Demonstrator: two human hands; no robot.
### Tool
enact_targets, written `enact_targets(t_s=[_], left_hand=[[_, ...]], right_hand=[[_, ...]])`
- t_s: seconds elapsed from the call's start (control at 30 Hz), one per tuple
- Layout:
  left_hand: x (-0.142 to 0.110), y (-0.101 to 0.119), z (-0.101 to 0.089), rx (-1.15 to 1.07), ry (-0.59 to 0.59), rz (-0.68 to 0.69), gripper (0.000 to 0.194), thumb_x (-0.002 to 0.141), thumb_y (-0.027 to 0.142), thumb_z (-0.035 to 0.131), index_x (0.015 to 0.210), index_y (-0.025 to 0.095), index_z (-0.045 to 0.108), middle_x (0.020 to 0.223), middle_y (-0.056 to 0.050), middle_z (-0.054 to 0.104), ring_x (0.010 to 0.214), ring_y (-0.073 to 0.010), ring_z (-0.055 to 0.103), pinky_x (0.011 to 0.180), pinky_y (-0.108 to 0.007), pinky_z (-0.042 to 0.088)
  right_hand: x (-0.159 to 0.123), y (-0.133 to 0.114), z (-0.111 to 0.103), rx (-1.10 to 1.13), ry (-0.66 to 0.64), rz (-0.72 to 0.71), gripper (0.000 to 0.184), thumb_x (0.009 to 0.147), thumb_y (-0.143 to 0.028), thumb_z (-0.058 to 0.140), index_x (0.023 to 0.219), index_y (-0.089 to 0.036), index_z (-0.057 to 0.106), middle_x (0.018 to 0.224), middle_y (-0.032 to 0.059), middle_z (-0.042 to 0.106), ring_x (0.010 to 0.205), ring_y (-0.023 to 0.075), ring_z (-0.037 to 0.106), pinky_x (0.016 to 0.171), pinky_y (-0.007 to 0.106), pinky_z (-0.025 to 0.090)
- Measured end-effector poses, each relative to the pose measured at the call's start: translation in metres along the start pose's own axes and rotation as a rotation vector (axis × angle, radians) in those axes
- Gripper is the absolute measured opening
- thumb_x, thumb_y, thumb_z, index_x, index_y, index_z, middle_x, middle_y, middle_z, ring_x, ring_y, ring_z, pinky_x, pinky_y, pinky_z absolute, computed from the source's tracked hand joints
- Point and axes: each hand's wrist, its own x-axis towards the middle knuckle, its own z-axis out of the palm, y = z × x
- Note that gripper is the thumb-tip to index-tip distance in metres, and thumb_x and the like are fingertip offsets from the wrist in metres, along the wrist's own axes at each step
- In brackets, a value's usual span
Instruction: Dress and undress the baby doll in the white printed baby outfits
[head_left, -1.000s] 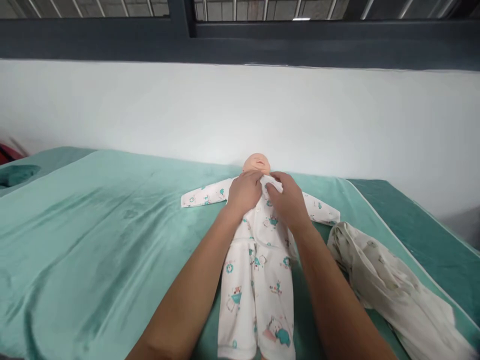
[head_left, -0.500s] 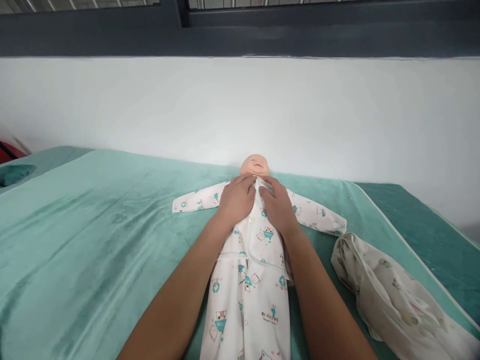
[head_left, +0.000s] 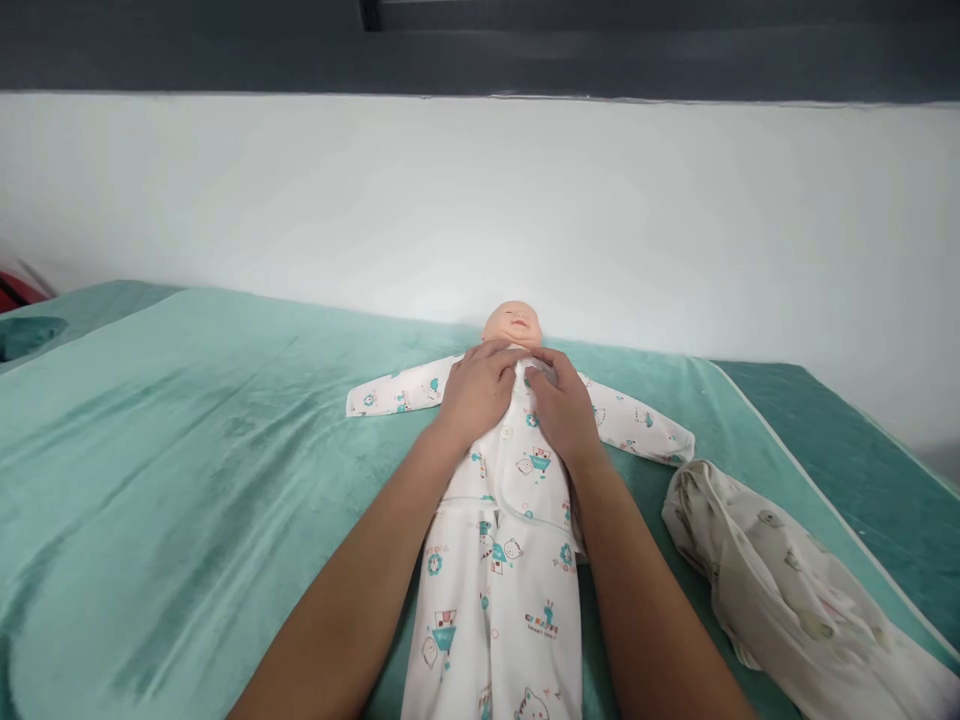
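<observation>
1. The left hand [head_left: 477, 392] is on the shirt [head_left: 517, 475], fingers bent (can't tell if they pinch).
2. The doll [head_left: 512, 332] lies face up on the green sheet [head_left: 225, 450], long ways, head [head_left: 513, 316] just past both hands.
3. The right hand [head_left: 564, 405] is about as near, thumb and fingers curled, pinching unclear.

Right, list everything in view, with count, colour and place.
doll: one, pinkish head, face up near the wall
printed shirt: one, white, on the doll
button: one visible, pale, shirt front
printed trousers: one pair, white, below the shirt
cloth: one bundle, off-white, right
bed cover: count unclear, light and darker green, beneath
wall: one, white, behind
frame: one, dark grey, top
red item: one, unclear, left edge
left hand, right hand: one each, bare, on upper shirt
</observation>
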Motion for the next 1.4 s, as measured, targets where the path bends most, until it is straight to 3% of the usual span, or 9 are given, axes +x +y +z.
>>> enact_targets(t_s=[0.17, 0.5, 0.73, 0.87, 1.1, 1.2, 1.4], left_hand=[[0.001, -0.004, 0.003, -0.048, 0.052, -0.014, 0.042, 0.098, 0.024, 0.04, 0.131, 0.024, 0.067, 0.143, -0.005, 0.063, 0.133, -0.0268, 0.055, 0.117, -0.047, 0.041], [0.001, -0.006, 0.001, -0.021, -0.009, 0.013, 0.043, 0.098, 0.022, 0.04, 0.12, 0.035, 0.075, 0.146, 0.0, 0.059, 0.138, -0.028, 0.051, 0.118, -0.05, 0.039], [-0.005, -0.007, 0.003, -0.025, 0.031, 0.05, 0.042, 0.098, 0.02, 0.04, 0.123, 0.028, 0.073, 0.147, -0.002, 0.06, 0.138, -0.027, 0.052, 0.119, -0.048, 0.039], [-0.011, -0.009, 0.003, -0.088, 0.127, 0.077, 0.037, 0.098, 0.02, 0.042, 0.122, 0.023, 0.07, 0.136, -0.005, 0.067, 0.13, -0.0245, 0.058, 0.115, -0.044, 0.043], [-0.033, -0.009, -0.002, -0.282, 0.183, 0.084, 0.022, 0.091, 0.016, 0.054, 0.1, 0.025, 0.072, 0.133, -0.002, 0.07, 0.131, -0.0201, 0.058, 0.117, -0.039, 0.042], [-0.04, -0.009, -0.008, -0.418, 0.141, 0.038, 0.016, 0.09, 0.019, 0.058, 0.098, 0.024, 0.071, 0.136, -0.003, 0.068, 0.134, -0.0201, 0.056, 0.117, -0.039, 0.041], [-0.037, -0.01, -0.013, -0.529, 0.061, 0.007, 0.008, 0.091, 0.029, 0.064, 0.093, 0.025, 0.07, 0.139, -0.003, 0.065, 0.137, -0.0211, 0.053, 0.119, -0.041, 0.038]], right_hand=[[-0.001, 0.001, -0.002, -0.01, -0.011, -0.036, 0.035, 0.087, -0.033, 0.052, 0.118, -0.024, 0.067, 0.129, 0.0072, 0.068, 0.123, 0.0287, 0.058, 0.113, 0.051, 0.039], [-0.002, 0.004, -0.002, 0.0, -0.053, -0.111, 0.04, 0.091, -0.029, 0.048, 0.129, -0.026, 0.062, 0.14, 0.0063, 0.064, 0.133, 0.0276, 0.053, 0.116, 0.054, 0.037], [0.0, 0.007, -0.008, -0.214, -0.161, -0.28, 0.051, 0.093, -0.023, 0.04, 0.143, -0.024, 0.054, 0.148, 0.0079, 0.057, 0.142, 0.0272, 0.042, 0.121, 0.053, 0.031], [0.001, 0.007, -0.007, -0.275, -0.087, -0.311, 0.045, 0.093, -0.024, 0.042, 0.136, -0.022, 0.057, 0.133, 0.0118, 0.063, 0.127, 0.029, 0.05, 0.116, 0.055, 0.035], [-0.02, -0.001, -0.004, -0.133, 0.132, -0.318, 0.025, 0.089, -0.019, 0.046, 0.104, -0.025, 0.065, 0.114, 0.0073, 0.067, 0.113, 0.0249, 0.057, 0.103, 0.046, 0.046], [-0.041, -0.004, -0.005, -0.07, 0.117, -0.31, 0.019, 0.09, -0.019, 0.048, 0.096, -0.026, 0.064, 0.11, 0.0051, 0.069, 0.112, 0.0237, 0.06, 0.104, 0.046, 0.045], [-0.058, -0.003, -0.008, -0.042, 0.03, -0.281, 0.022, 0.091, -0.023, 0.054, 0.107, -0.029, 0.067, 0.128, 0.0043, 0.067, 0.127, 0.0244, 0.054, 0.115, 0.051, 0.038]])
